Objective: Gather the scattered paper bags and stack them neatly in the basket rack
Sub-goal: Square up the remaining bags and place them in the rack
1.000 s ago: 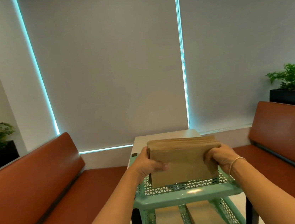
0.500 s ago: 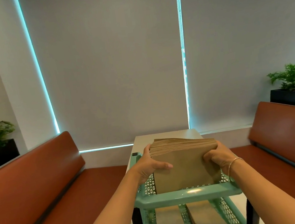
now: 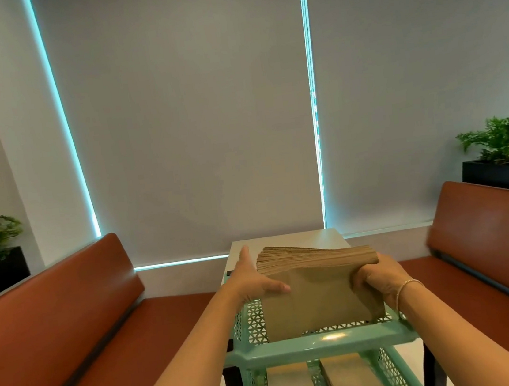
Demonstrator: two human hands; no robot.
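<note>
A thick stack of brown paper bags (image 3: 319, 297) stands on edge in the top tray of a mint-green perforated basket rack (image 3: 317, 345). My left hand (image 3: 253, 284) grips the stack's left side, with the thumb across the front bag. My right hand (image 3: 377, 278) grips its right side, fingers curled over the front. The bags' top edges fan out slightly toward the back. More brown bags (image 3: 350, 380) lie in the rack's lower tray.
The rack stands on a white table (image 3: 284, 240) between two red-brown benches (image 3: 69, 311) (image 3: 488, 228). Planters with green plants (image 3: 507, 145) stand behind each bench. Grey window blinds fill the wall ahead.
The stack has sunk lower into the top tray and tipped back, so its top edges now fan out. Both hands have stayed on its sides.
</note>
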